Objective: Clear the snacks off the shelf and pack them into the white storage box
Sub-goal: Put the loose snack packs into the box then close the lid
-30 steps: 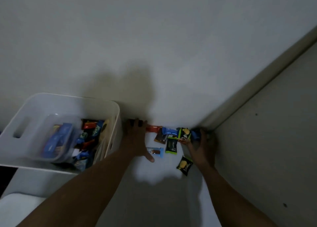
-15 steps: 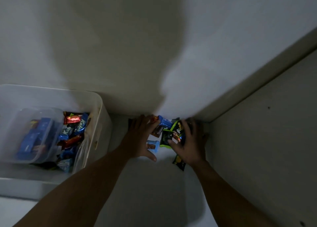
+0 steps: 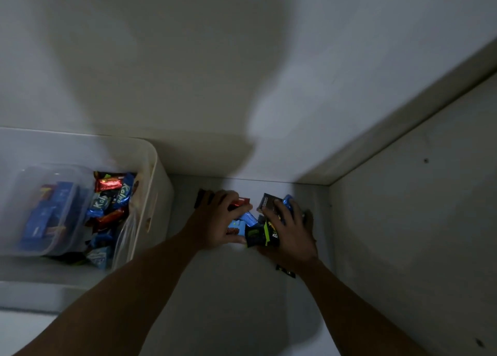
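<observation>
A small pile of wrapped snacks (image 3: 251, 219) lies at the back of the white shelf (image 3: 231, 288), close to the right corner. My left hand (image 3: 215, 223) cups the pile from the left, fingers over a red bar (image 3: 240, 202) and a blue packet (image 3: 236, 225). My right hand (image 3: 289, 232) presses in from the right, over a black-and-green packet (image 3: 259, 236) and a dark packet (image 3: 266, 201). One black packet (image 3: 285, 271) sits under my right wrist. The white storage box (image 3: 150, 167) stands at the left with several snacks inside.
Inside the box a clear plastic tub (image 3: 45, 207) holds blue packets. A dark item (image 3: 200, 198) lies behind my left hand. The shelf's back wall (image 3: 188, 59) and right side panel (image 3: 416, 221) close in the corner.
Both hands have closed in on the pile from either side, bunching the snacks together. The view has moved closer and the box has slid toward the left edge.
</observation>
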### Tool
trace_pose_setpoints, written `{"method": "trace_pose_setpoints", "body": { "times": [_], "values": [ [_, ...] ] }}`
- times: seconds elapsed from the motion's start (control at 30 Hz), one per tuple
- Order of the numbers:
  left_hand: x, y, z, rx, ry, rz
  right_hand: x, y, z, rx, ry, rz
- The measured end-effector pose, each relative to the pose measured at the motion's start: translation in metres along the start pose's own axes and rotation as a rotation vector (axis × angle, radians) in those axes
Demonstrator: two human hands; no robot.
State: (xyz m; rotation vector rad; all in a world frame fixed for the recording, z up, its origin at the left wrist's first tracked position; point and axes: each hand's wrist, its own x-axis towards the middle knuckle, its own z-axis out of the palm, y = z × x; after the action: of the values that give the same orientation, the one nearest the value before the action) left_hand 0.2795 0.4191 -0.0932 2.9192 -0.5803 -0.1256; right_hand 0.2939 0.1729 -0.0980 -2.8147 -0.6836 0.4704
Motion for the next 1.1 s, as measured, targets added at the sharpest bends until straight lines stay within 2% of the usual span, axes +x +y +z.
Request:
{"method": "trace_pose_setpoints", "body": {
  "times": [0.13, 0.4, 0.5, 0.6, 0.77, 0.97, 1.1],
  "values": [
    [-0.009, 0.009, 0.018, -0.085, 0.084, -0.105, -0.005, 0.001, 0.002, 0.009, 0.136, -0.001],
    [-0.014, 0.023, 0.019, -0.165, 0.134, -0.15, -0.002, -0.001, 0.008, 0.028, 0.127, 0.078],
    [-0.012, 0.036, 0.019, -0.194, 0.083, -0.24, -0.001, -0.009, 0.007, 0.03, 0.163, 0.114],
    [-0.01, 0.048, 0.024, -0.21, 0.101, -0.317, 0.0, -0.009, 0.005, 0.039, 0.155, 0.093],
    [-0.014, 0.042, 0.029, -0.16, 0.228, -0.311, -0.002, 0.007, -0.004, 0.073, 0.127, 0.013],
    [-0.02, 0.029, 0.025, -0.238, 0.224, -0.3, -0.004, 0.02, -0.009, 0.406, 0.199, 0.077],
    [-0.019, 0.028, 0.022, -0.258, 0.212, -0.303, -0.032, 0.02, -0.006, 0.332, 0.25, 0.057]
  ]
}}
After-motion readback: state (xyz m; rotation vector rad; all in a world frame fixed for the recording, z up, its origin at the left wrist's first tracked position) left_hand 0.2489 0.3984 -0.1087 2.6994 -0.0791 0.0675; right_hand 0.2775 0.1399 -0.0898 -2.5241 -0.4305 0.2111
